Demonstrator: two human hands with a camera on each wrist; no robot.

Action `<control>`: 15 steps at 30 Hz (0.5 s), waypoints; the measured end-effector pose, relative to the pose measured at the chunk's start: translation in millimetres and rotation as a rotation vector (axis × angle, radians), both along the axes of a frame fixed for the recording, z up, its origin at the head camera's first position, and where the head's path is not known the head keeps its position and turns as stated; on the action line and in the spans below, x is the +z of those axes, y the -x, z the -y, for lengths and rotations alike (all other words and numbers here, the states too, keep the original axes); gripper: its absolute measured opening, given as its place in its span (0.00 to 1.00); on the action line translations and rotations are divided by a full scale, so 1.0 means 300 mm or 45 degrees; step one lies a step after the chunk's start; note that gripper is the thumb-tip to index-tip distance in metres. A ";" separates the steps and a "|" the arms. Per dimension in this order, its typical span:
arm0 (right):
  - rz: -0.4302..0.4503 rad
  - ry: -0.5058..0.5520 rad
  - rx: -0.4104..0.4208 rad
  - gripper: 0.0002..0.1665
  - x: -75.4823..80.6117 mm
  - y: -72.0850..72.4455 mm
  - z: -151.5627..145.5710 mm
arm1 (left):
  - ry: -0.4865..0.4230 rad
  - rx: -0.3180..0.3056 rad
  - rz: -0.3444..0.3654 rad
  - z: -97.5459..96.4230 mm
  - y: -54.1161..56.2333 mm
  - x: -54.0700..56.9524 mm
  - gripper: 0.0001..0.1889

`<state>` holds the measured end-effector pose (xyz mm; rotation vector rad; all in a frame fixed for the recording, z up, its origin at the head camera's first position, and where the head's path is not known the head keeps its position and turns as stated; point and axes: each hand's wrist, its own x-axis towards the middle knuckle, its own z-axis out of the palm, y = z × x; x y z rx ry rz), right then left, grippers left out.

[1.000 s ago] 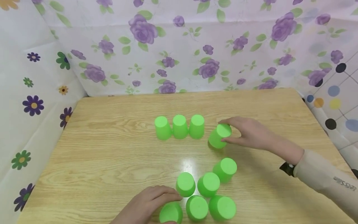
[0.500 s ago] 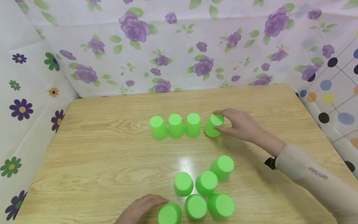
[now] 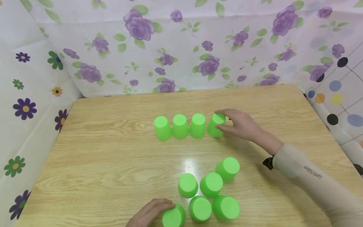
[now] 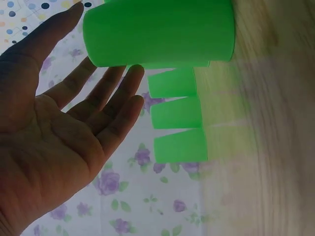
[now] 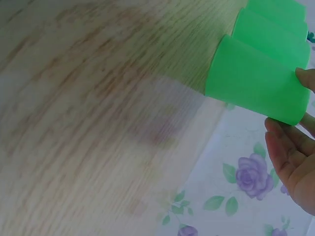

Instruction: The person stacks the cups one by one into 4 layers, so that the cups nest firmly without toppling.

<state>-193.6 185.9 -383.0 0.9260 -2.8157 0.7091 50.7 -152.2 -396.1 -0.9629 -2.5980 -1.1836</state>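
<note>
Item: one green cup [image 3: 213, 130], inverted, at the right end of the row [image 3: 180, 126] of three matching cups, just beside it.

Right hand [image 3: 241, 123]: thumb and fingers part-closed, pinching the cup near its raised, narrower end. Left hand [image 3: 151, 212]: in front of the row, fingers parted and loosely bent about the near cup [image 3: 174, 217]. Firm contact cannot be confirmed; no grip is evident. Five more cups [image 3: 211, 185] stand inverted in front of the row, to the right of the near cup.

Handling: the cup is probably light, thin-walled plastic. Expect moderate stiffness, with the wall yielding under a hard squeeze. The smooth, tapered surface may slip; breakage is unlikely. Take hold with thumb and fingers on opposite sides, just below the closed end. Apply light pressure. Keep fingertips off the side facing the row, where neighbouring cups could be knocked.

Markings: none legible on any cup. The right sleeve [image 3: 307, 178], right of and in front of the row, carries small dark lettering, apparently "Let'sSlim", turned in view.
</note>
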 end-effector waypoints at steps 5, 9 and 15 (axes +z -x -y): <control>0.080 0.043 0.013 0.34 0.003 0.001 0.009 | -0.018 -0.004 -0.004 -0.009 0.000 -0.011 0.25; 0.133 0.090 0.019 0.35 -0.001 0.001 0.012 | -0.038 -0.043 -0.018 -0.009 0.014 -0.020 0.24; 0.129 0.097 0.010 0.35 -0.011 0.003 0.006 | -0.111 -0.063 0.010 -0.020 0.020 -0.026 0.25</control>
